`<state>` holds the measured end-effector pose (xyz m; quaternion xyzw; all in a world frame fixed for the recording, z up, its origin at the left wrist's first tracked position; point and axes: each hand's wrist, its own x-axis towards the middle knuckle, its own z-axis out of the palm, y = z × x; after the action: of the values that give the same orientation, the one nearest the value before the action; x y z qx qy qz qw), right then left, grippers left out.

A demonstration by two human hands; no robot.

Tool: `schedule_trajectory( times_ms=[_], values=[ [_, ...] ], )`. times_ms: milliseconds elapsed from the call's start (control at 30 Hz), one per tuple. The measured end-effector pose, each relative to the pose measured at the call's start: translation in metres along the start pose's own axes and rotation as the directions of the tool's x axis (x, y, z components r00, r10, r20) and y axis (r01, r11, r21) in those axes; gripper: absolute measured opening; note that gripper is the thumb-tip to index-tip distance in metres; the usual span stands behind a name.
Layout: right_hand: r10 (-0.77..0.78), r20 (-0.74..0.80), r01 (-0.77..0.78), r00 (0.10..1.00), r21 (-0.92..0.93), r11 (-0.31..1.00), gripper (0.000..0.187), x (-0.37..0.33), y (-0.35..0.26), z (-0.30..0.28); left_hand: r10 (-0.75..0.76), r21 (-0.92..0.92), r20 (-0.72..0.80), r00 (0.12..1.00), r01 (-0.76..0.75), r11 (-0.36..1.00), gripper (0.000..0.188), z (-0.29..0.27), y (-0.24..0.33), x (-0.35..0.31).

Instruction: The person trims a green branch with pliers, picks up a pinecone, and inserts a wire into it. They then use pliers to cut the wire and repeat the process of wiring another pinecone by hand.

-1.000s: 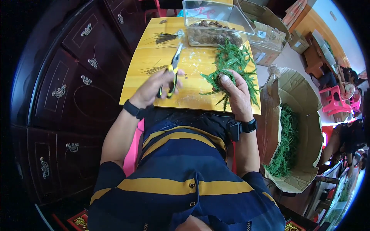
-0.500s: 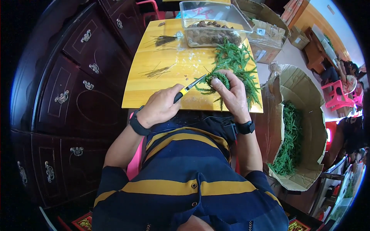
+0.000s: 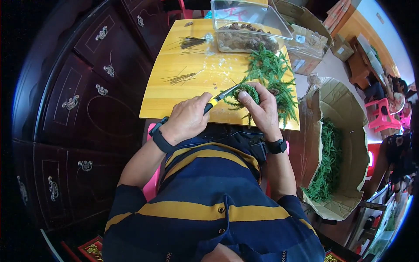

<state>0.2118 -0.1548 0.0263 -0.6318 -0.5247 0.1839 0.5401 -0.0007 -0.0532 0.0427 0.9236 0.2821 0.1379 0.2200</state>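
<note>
My left hand [image 3: 187, 118] is closed around long-nose pliers [image 3: 213, 103] with black and yellow handles. Their metal jaws reach up and right to a green pine-like sprig [image 3: 235, 105], where the tip meets the needles; exactly what it grips is too small to tell. Thumb and fingers of my right hand [image 3: 263, 107] pinch that sprig over the table's near right part. Just right of those fingers a brown pine cone [image 3: 274, 92] shows among more green sprigs [image 3: 268, 65] lying on the table.
The yellow table [image 3: 174, 102] bears two bundles of thin dark wires [image 3: 191, 42] and a clear plastic bin [image 3: 248, 34] of pine cones. An open cardboard box [image 3: 345, 100] with greenery [image 3: 329, 161] stands to the right. Dark drawers [image 3: 111, 109] line my left.
The view has shifted slightly. My left hand and the pliers have moved a little up and right, closer to the right hand, which keeps its pinch on the sprig.
</note>
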Motion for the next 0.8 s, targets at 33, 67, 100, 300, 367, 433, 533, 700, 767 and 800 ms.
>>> schedule_trajectory(
  times_ms=[33,67,100,300,367,433,533,700,767,800],
  values=[
    [0.014,0.000,-0.014,1.000,0.050,0.999,0.031,0.000,0.000,0.001,0.004,0.004,-0.012,1.000,-0.004,1.000,0.036,0.000,0.001,0.000],
    [0.029,0.001,-0.029,1.000,0.100,0.995,0.031,0.000,-0.001,0.002,0.007,0.009,-0.024,1.000,-0.007,1.000,0.035,0.000,0.002,0.000],
    [0.044,0.003,-0.044,0.999,0.150,0.988,0.031,0.000,-0.001,0.003,0.011,0.013,-0.036,0.999,-0.011,1.000,0.033,0.000,0.002,0.000],
    [-0.061,-0.046,0.058,0.997,-0.064,0.996,0.030,-0.001,-0.004,0.006,-0.026,-0.007,0.048,0.998,0.027,1.000,0.035,-0.002,0.000,0.001],
    [-0.094,-0.037,0.084,0.995,-0.214,0.973,0.028,-0.001,-0.010,0.005,-0.036,-0.015,0.089,0.995,0.038,0.999,0.035,-0.004,0.000,0.001],
    [-0.134,-0.047,0.121,0.990,-0.216,0.969,0.028,-0.001,-0.006,0.008,-0.039,-0.012,0.091,0.995,0.040,0.999,0.034,-0.007,0.000,0.001],
    [-0.215,-0.071,0.195,0.974,-0.220,0.956,0.026,-0.002,-0.001,0.011,-0.042,-0.006,0.095,0.995,0.043,0.999,0.032,-0.007,0.001,0.000],
    [-0.170,-0.071,0.155,0.983,-0.174,0.972,0.025,-0.002,0.001,0.010,-0.028,0.035,0.075,0.997,0.026,0.999,0.028,-0.003,-0.002,0.000],
    [-0.035,-0.023,0.037,0.999,0.075,0.997,0.025,-0.001,0.004,0.010,-0.010,0.088,0.026,1.000,0.007,0.996,0.026,-0.002,-0.005,-0.001],
    [-0.035,-0.026,0.037,0.999,0.075,0.996,0.025,-0.001,0.007,0.008,-0.008,0.089,0.027,1.000,0.005,0.996,0.026,-0.002,-0.004,0.000]
  ],
)
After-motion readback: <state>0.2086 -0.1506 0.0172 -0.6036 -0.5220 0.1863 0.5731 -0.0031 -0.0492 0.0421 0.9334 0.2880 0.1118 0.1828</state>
